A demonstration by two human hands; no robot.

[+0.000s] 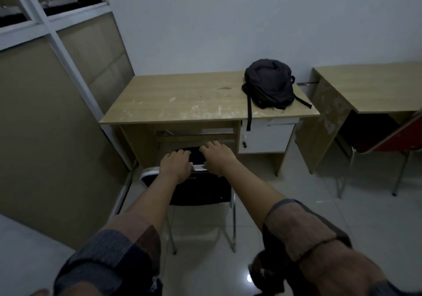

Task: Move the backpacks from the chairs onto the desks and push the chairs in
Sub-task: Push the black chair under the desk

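While gripping the top rail of the black chair (196,188) side by side, left hand (176,165) and right hand (217,157) curled over its backrest, arms stretched forward. Chair seat partly tucked beneath the wooden desk (178,101). Farther back, black backpack (269,84) resting on the desk's right end, one strap dangling over the front edge above the white drawer (266,138).
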